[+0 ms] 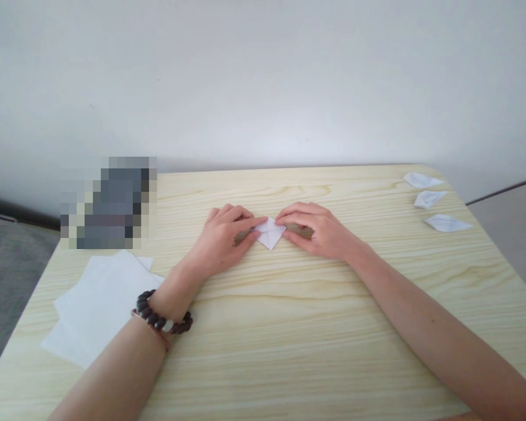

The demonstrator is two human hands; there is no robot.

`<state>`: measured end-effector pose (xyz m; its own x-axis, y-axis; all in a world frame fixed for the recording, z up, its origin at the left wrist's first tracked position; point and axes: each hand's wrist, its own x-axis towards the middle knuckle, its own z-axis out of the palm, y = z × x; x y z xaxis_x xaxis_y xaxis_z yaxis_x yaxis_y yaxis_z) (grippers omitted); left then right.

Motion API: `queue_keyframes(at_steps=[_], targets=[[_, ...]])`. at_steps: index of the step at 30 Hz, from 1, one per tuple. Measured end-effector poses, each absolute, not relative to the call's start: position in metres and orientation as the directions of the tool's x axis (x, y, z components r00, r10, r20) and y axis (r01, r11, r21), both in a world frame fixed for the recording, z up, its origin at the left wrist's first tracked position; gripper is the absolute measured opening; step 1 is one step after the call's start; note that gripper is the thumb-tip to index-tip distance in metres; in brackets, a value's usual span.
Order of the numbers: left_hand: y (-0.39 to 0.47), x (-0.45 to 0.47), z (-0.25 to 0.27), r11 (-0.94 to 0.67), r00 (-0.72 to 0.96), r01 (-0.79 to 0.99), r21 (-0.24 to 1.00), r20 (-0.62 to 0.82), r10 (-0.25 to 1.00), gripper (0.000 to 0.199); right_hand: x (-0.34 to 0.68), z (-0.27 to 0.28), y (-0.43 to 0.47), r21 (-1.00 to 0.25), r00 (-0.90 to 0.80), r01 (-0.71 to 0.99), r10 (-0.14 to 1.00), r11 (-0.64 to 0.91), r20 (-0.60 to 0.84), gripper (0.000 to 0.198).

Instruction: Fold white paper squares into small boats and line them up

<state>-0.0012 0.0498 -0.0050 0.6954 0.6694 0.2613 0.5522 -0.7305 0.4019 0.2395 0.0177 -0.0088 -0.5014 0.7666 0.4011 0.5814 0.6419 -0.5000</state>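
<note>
A small folded white paper (pixel 270 235) lies on the wooden table, its lower corner pointing toward me. My left hand (pixel 228 237) grips its left edge between thumb and index finger. On the opposite edge, the thumb and fingertips of my right hand (pixel 318 229) pinch the paper too. Creases cross the paper's middle. The fingertips cover both of its side corners.
Loose white sheets (pixel 100 310) overlap at the table's left, partly under my left forearm. Behind them is a dark, pixelated object (pixel 114 204). Three folded white paper pieces (pixel 447 223) lie at the right edge. A pale wall (pixel 263 88) stands behind the table (pixel 298 351).
</note>
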Motion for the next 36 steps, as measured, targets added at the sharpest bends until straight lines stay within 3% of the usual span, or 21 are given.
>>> queue_keyframes(at_steps=[9,18,27,36], targets=[[0.0495,0.0022,-0.0065,-0.699,0.652,0.557,0.448,0.285,0.702,0.031,0.2395,-0.0086,0.0178,-0.526,-0.493,0.581,0.783,0.621,0.379,0.021],[0.0465,0.0056,-0.0038,-0.747,0.679,0.576,0.333,0.315,0.663,0.028,0.2395,-0.0113,0.0181,-0.471,-0.508,0.588,0.753,0.658,0.418,0.015],[0.0520,0.0024,-0.0076,-0.759,0.688,0.533,0.374,0.331,0.646,0.031,0.2399,-0.0080,0.0154,-0.482,-0.506,0.610,0.777,0.629,0.375,0.034],[0.0489,0.0051,-0.0055,-0.733,0.665,0.494,0.467,0.340,0.665,0.030,0.2391,-0.0111,0.0174,-0.495,-0.458,0.568,0.752,0.658,0.474,0.020]])
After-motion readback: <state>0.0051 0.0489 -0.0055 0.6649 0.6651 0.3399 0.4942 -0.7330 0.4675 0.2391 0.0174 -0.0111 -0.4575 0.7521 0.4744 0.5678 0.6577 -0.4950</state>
